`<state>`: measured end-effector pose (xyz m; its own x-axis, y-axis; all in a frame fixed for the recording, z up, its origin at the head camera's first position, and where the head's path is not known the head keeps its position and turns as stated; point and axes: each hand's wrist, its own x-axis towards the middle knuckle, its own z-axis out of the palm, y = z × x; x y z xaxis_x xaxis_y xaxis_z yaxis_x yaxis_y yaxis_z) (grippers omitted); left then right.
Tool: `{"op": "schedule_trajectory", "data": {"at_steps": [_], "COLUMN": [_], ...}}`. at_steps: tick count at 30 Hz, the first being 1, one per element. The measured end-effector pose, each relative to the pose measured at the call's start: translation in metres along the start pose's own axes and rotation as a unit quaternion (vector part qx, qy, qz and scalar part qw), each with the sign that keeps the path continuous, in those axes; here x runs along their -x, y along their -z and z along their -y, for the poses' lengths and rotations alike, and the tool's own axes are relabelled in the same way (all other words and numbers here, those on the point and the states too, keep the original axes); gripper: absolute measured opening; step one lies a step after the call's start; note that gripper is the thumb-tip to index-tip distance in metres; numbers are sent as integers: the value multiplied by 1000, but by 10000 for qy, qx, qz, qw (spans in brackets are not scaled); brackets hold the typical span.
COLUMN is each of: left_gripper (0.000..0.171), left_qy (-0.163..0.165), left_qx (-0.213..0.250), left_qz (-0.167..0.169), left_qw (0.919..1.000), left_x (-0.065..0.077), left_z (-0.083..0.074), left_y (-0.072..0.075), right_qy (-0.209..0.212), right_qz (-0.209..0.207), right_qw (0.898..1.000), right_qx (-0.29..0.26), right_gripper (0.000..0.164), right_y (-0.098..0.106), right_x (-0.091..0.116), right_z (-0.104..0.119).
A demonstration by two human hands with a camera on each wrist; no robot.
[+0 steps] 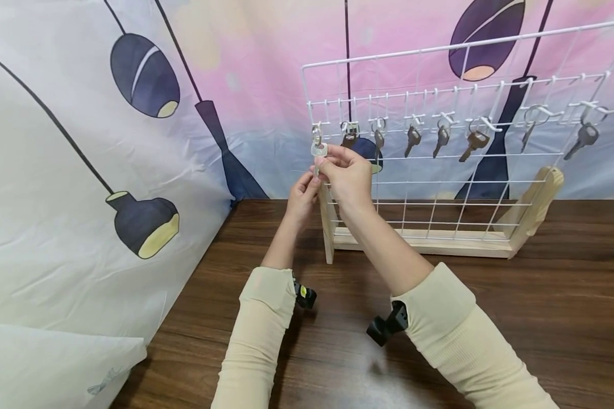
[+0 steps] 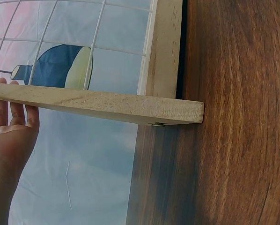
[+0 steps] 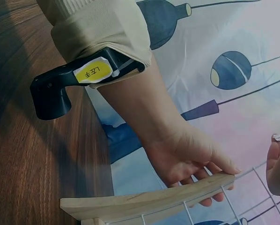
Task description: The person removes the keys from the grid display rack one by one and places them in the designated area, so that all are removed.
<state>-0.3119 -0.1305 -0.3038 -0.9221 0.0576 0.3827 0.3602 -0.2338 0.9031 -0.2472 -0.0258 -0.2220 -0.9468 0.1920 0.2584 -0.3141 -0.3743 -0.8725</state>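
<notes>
A silver key [image 1: 319,150] on a small ring [image 1: 316,135] is at the leftmost hook of the white wire rack [image 1: 430,182]. My right hand [image 1: 350,176] pinches its blade between thumb and fingers; the key's head shows above them. Lower and to the left, my left hand [image 1: 302,197] holds the rack's left wooden upright [image 2: 98,103] near its top. In the right wrist view the left hand [image 3: 187,150] has its fingers bent around that wood. Only a part of the right hand [image 3: 279,171] shows there, at the right edge.
More keys hang along the hooks to the right, among them a brown key [image 1: 474,143] and a dark key [image 1: 583,139]. The rack's wooden base [image 1: 430,244] stands on a dark wooden table [image 1: 568,312]. Behind it hangs a patterned cloth [image 1: 266,68].
</notes>
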Motion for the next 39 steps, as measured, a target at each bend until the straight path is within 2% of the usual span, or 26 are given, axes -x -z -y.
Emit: {"op": "schedule_trajectory", "data": {"at_steps": [4, 8, 17, 20, 24, 30, 35, 39], "left_gripper": [35, 35, 33, 34, 33, 35, 36, 33], "left_qy": [102, 106, 121, 129, 96, 82, 144, 102], "left_qx": [90, 156, 278, 257, 233, 168, 145, 244], "left_qz": [80, 116, 187, 164, 151, 209, 96, 110], "left_qw": [9999, 9998, 9994, 9995, 9996, 9996, 9997, 9996], "left_x": [0, 0, 0, 0, 0, 1, 0, 0], "left_z": [0, 1, 4, 3, 2, 2, 2, 2], "left_y": [1, 1, 0, 0, 2, 3, 2, 1], "right_qy": [207, 684, 1505, 1702, 1653, 1232, 895, 722], "right_qz": [198, 379, 490, 584, 731, 935, 1129, 1250], "right_qw": [9982, 9913, 9711, 9657, 9690, 9810, 9797, 9770], "right_qx": [528, 1063, 1786, 1871, 1681, 1174, 1394, 1572], "right_gripper": [22, 17, 10, 9, 9, 12, 12, 14], "right_y": [6, 12, 17, 17, 18, 27, 42, 54], "right_x": [3, 5, 9, 11, 15, 23, 34, 45], "right_z": [1, 5, 19, 26, 35, 41, 35, 22]}}
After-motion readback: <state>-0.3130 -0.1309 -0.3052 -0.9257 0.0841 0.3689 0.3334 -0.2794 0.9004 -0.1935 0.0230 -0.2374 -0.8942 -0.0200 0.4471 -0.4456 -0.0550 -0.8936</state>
